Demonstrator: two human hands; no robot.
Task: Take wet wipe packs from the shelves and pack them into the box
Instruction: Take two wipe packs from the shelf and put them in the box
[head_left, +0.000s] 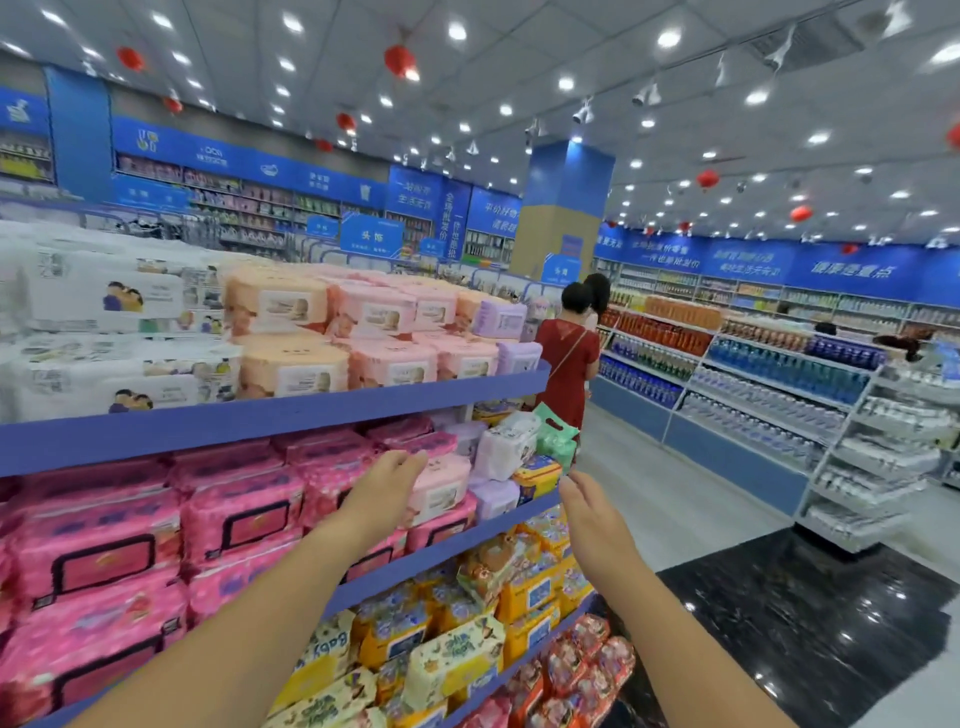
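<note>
Nearest the camera, both forearms run up from the bottom edge of the frame. My left hand (387, 488), at centre frame, shows its back, fingers extended and lightly curved, holding nothing. My right hand (592, 519), right of centre, has its fingers together and relaxed and is likewise holding nothing. It stands in the aisle, just off the end of the middle shelf (467, 541).

At lower centre, the lower shelf (550, 638) carries cream packs (457, 660) and yellow packs (527, 592). Red packs (584, 657) lie beneath them.

The task item closest to the hands is a pale pink pack (441, 488) on the middle shelf. It lies just beyond the left fingertips, with its left edge covered by that hand. I cannot tell whether they touch. The right hand is near the pack on its right side and apart from it. Magenta packs (98, 551) fill the same shelf toward the left of the frame. A white pack (506, 444) sits at the shelf end above a lilac pack (493, 499).

The top shelf (260, 415) holds white packs at upper left, then peach packs (275, 306) and pink ones toward centre.

Farther down the aisle, a person in a red dress (566, 364) stands with a green bag (556, 436). Drinks shelving (753, 374) lines the right side. A blue pillar (566, 208) rises at upper centre.
</note>
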